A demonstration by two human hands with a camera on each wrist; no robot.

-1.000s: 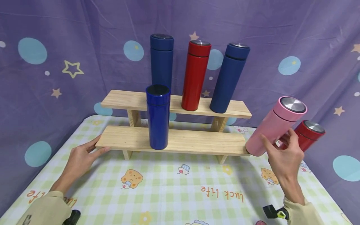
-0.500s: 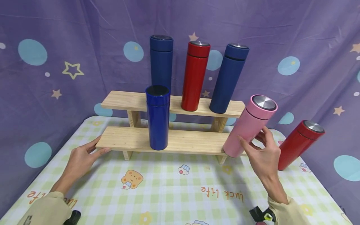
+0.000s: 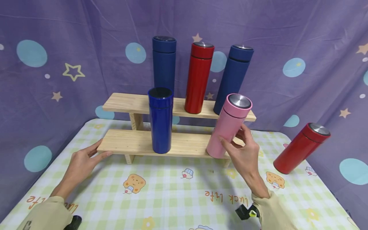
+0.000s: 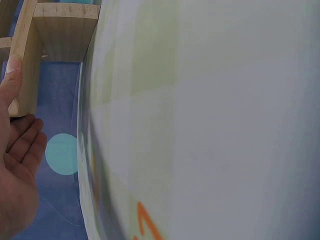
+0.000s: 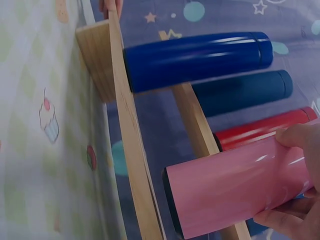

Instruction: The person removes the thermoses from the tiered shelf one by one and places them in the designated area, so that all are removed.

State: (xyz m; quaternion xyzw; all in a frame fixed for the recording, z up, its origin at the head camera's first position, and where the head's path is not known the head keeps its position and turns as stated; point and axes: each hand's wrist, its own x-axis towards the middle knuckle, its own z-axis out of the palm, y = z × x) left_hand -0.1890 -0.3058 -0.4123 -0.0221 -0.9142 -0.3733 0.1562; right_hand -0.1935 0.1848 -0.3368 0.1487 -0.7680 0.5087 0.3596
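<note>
My right hand (image 3: 245, 156) grips a pink thermos bottle (image 3: 225, 131) with a steel lid, thumb on the near side and fingers round the right. The bottle is over the right part of the lower wooden shelf (image 3: 189, 145); in the right wrist view a gap shows between its dark base (image 5: 172, 202) and the board. My left hand (image 3: 81, 164) holds the shelf's left end, thumb (image 4: 13, 75) on the board and fingertips just past its end. A glossy blue thermos (image 3: 161, 124) stands on the lower shelf.
On the upper shelf (image 3: 126, 101) stand a matte blue thermos (image 3: 164, 70), a red thermos (image 3: 199, 80) and another matte blue thermos (image 3: 235, 73). One more red thermos (image 3: 300, 150) stands on the checked tablecloth (image 3: 172, 195) at right. A purple curtain (image 3: 100, 48) hangs behind.
My right hand has carried the pink thermos leftward, from the lower shelf's right end to over its right part. The red thermos at right is now uncovered. My left hand has stayed put.
</note>
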